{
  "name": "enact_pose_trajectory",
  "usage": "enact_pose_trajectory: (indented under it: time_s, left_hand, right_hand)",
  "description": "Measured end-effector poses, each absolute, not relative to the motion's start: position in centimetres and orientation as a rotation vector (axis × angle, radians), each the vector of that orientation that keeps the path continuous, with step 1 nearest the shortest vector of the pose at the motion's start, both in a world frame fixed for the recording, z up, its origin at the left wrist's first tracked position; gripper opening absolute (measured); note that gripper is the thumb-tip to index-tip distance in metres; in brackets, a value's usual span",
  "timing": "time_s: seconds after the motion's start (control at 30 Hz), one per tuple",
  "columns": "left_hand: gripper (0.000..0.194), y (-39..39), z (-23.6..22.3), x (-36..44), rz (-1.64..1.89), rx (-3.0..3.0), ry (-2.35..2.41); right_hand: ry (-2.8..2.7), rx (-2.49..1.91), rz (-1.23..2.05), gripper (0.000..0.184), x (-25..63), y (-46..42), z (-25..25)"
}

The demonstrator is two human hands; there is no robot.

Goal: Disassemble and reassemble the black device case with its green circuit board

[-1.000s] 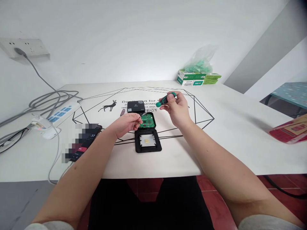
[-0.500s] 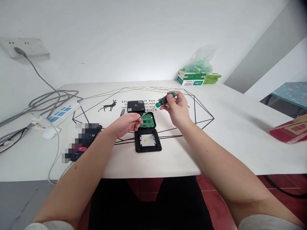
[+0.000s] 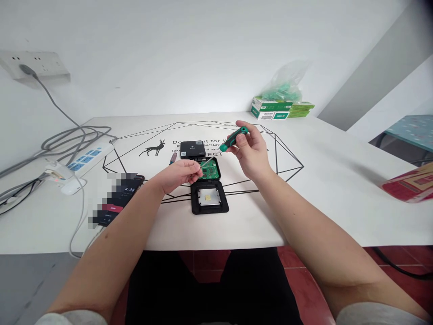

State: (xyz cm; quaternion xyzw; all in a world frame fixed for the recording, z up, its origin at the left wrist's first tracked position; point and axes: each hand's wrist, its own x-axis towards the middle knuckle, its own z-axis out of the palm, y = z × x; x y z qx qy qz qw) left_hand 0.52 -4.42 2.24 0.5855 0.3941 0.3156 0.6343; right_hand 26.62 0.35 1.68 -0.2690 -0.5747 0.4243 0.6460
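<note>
Right fingers (image 3: 242, 141) around screwdriver (image 3: 232, 139), green board (image 3: 211, 169) in case (image 3: 219, 170)

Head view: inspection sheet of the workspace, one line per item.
Surface: white table with printed deer, lettering and lines.
Job's things: green-handled screwdriver; green circuit board in open black case; black cover with metal plate, nearer the person.
Clutter: black box, reddish-handled tool, phone, green cartons, plastic bag, red packet.
Hands: left hand pinched near the screwdriver's tip, anything held is hidden; right hand grips the screwdriver handle.
Cables: grey cable loops by the power strip; pale cable at the phone.
Surroundings: wall socket with grey plug, red floor tiles.
</note>
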Motion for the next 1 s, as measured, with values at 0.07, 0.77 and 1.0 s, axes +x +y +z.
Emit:
enact_pose_trajectory:
  time_s: [0.07,0.77,1.0]
  left_hand:
    - [0.036,-4.5,2.2,0.3,0.658,1.431,0.911]
    - [0.008,-4.9,2.4,0.1,0.413,2.086,1.084]
    - [0.014,-5.2,2.4,0.4,0.389,2.122,1.075]
  right_hand:
    - [-1.331,-0.598,0.942,0.064,26.5,0.0,1.8]
    - [-1.878,-0.519,0.426,0.033,23.1,-4.0,1.2]
    - [-2.002,-0.504,0.330,0.038,21.7,-4.5,2.0]
